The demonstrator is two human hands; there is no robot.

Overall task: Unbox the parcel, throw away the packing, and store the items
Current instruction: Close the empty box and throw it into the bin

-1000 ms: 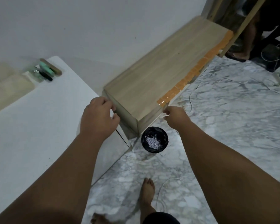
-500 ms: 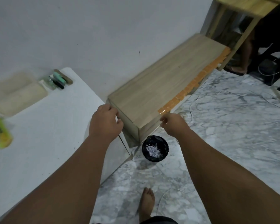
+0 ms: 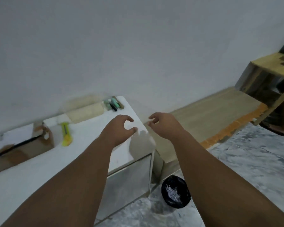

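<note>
The head view shows two bare hands raised side by side. The left hand (image 3: 120, 128) hovers over the right end of the white desk (image 3: 39, 161), its grip loose and empty, thumb and fingers curled apart in an open C. The right hand (image 3: 164, 126) hangs just beside it, above the near end of the long wooden panel (image 3: 203, 118), fingers bent and spread — its grip likewise holds nothing. Neither hand touches anything.

One cardboard parcel (image 3: 21, 148) sits on the desk at the far left, well apart from both hands; its top is torn open at the near corner, and a black strip runs across it. What lies inside cannot be told. One yellow utility knife (image 3: 66, 134) lies just to the right of the parcel. Against the wall rests one pale, roll-like bundle (image 3: 87, 112), and past it a small cluster of items (image 3: 114, 104) — one mint-green piece and one black pen-like piece can be made out, the others too blurred to count.

One drawer front (image 3: 129, 177) shows below the desk's right end. On the marble floor (image 3: 252, 161), one black bin (image 3: 175, 193) stands near the desk's corner, holding a clump of whitish shreds. The wooden panel carries a single orange strip along its outer edge. One wooden shelf unit (image 3: 267, 76) stands at the far right.
</note>
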